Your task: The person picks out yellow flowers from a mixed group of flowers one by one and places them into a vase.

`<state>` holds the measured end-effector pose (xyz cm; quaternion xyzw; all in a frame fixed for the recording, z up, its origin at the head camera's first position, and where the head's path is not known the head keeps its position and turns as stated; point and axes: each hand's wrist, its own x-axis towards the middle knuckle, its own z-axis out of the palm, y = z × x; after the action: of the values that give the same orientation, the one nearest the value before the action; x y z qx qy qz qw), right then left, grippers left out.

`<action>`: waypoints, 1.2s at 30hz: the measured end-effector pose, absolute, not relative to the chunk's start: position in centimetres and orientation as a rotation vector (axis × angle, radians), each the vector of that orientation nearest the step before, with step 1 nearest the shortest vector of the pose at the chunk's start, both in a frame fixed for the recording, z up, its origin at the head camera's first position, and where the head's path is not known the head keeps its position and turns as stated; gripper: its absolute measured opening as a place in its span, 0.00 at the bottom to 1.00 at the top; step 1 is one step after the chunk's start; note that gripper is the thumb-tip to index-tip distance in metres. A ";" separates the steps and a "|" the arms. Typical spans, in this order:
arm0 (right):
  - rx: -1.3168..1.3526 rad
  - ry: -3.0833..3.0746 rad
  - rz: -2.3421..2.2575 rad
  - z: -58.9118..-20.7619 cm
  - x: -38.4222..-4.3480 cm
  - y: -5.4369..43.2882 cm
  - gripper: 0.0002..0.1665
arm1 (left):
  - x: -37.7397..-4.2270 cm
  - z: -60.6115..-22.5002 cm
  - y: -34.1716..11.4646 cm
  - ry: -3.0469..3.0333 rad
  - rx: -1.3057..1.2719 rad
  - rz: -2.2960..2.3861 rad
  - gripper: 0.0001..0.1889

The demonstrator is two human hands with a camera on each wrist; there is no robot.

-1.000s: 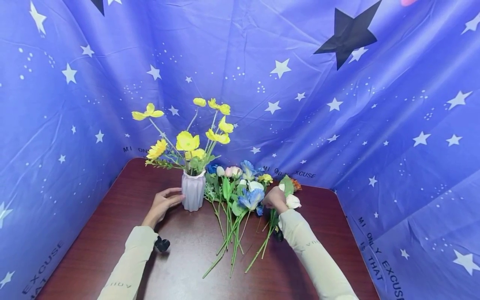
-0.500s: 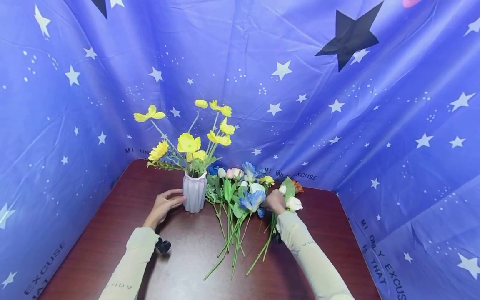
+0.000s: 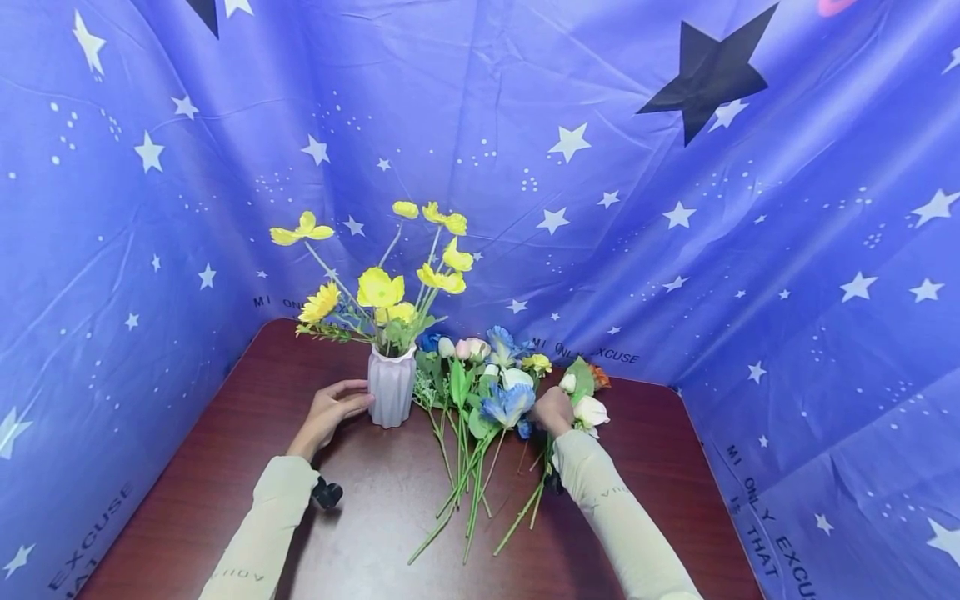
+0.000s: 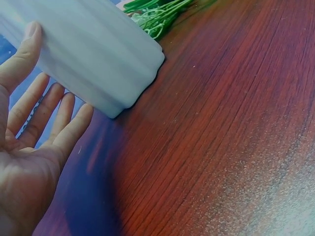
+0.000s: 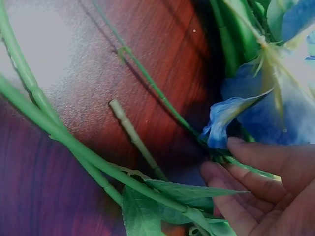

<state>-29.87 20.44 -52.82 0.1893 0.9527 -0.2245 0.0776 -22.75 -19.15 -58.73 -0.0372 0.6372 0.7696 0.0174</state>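
A pale lilac fluted vase (image 3: pixel 392 392) stands upright on the table, holding several yellow flowers (image 3: pixel 380 287). At its left side my left hand (image 3: pixel 337 412) touches the wall with fingertips, the fingers extended; the left wrist view shows thumb and fingers spread along the vase (image 4: pixel 93 54). My right hand (image 3: pixel 553 410) is low among the loose flowers, between a blue flower (image 3: pixel 507 404) and a white rose (image 3: pixel 591 411). In the right wrist view, its thumb and fingers (image 5: pixel 256 157) pinch a thin green stem (image 5: pixel 162 93) right beside a blue petal (image 5: pixel 219 125).
Several loose artificial flowers lie to the right of the vase, their green stems (image 3: pixel 474 492) pointing toward the front. An orange flower (image 3: pixel 600 376) and a yellow one (image 3: pixel 537 363) lie near the back edge. A blue star-printed curtain (image 3: pixel 480 167) surrounds the dark red wooden table (image 3: pixel 360 533).
The head view has shifted slightly. My left hand stays at the vase; the right hand keeps its place among the flowers, with the white rose beside it showing a little more.
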 end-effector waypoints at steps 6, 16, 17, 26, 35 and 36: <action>0.593 2.870 -0.641 -53.4 -30.0 20.8 0.19 | -22.8 -58.9 -19.1 1.962 -0.094 2.422 0.24; 0.588 2.872 -0.632 -54.0 -30.2 21.1 0.24 | -22.8 -58.8 -19.2 1.968 -0.103 2.412 0.24; 0.586 2.865 -0.639 -54.0 -30.2 21.1 0.24 | -22.8 -58.8 -19.2 1.966 -0.098 2.417 0.24; 0.512 2.798 -0.840 -53.9 -29.9 21.8 0.13 | -22.8 -58.9 -19.0 1.946 -0.093 2.439 0.20; 0.531 2.708 -1.062 -53.7 -29.7 22.2 0.15 | -22.7 -59.1 -19.2 1.945 -0.040 2.467 0.15; 0.538 2.701 -1.082 -53.8 -29.7 22.2 0.16 | -22.7 -59.1 -19.2 1.946 -0.034 2.466 0.15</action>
<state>-29.74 22.24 -53.76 0.1809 0.9090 -0.3642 0.0913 -22.72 -19.22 -59.07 -0.0108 0.6193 0.7851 0.0001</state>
